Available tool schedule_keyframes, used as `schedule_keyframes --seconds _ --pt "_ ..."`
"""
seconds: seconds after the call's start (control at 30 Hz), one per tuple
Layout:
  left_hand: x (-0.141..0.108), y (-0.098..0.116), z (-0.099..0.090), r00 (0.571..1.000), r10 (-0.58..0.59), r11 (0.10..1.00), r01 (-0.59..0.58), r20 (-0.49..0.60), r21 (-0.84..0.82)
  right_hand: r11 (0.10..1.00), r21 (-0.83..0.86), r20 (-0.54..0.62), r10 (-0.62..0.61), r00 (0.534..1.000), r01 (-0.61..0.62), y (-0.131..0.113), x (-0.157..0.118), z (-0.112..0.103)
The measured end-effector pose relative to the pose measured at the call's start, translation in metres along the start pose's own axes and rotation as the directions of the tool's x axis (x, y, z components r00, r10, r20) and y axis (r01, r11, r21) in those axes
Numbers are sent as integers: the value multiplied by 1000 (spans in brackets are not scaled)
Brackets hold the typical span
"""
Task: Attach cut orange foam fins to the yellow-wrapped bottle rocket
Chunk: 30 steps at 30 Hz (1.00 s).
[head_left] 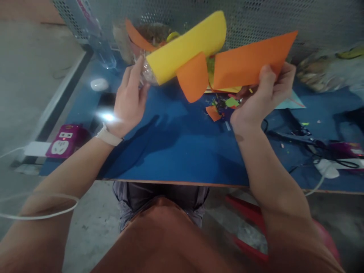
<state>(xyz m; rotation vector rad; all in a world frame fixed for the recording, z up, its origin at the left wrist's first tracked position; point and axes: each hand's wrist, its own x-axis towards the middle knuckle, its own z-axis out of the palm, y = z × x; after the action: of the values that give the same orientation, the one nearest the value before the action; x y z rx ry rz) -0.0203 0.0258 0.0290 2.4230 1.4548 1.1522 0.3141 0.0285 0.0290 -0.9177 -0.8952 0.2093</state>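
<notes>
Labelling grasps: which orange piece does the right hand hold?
The large slant-ended sheet, gripped by the right hand; the rounded flap, curved strip and small scrap aren't.

A yellow paper tube slants through the frame's upper middle, right end higher, a rounded orange paper flap jutting below it. At upper right, a four-sided orange paper piece rises to a pointed corner.

I get a free lane across the blue tabletop between left hand and right hand. Raised yellow paper tube and orange paper sheet block forward; paper scraps clutter beneath. Purple power socket obstructs far left, white plug far right.
</notes>
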Motion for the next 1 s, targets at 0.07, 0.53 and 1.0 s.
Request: schedule_keyframes --seconds 0.07,0.53,1.0 --pt "0 -2 -2 999 20 1000 -20 -33 8 999 38 -6 -3 1000 3 1 2 -1" --pt "-4 -21 19 981 55 998 -62 189 27 984 13 246 170 954 -179 -6 -17 2" --pt "-6 -40 23 978 67 991 -89 195 104 928 -257 744 368 559 -268 5 -60 3"
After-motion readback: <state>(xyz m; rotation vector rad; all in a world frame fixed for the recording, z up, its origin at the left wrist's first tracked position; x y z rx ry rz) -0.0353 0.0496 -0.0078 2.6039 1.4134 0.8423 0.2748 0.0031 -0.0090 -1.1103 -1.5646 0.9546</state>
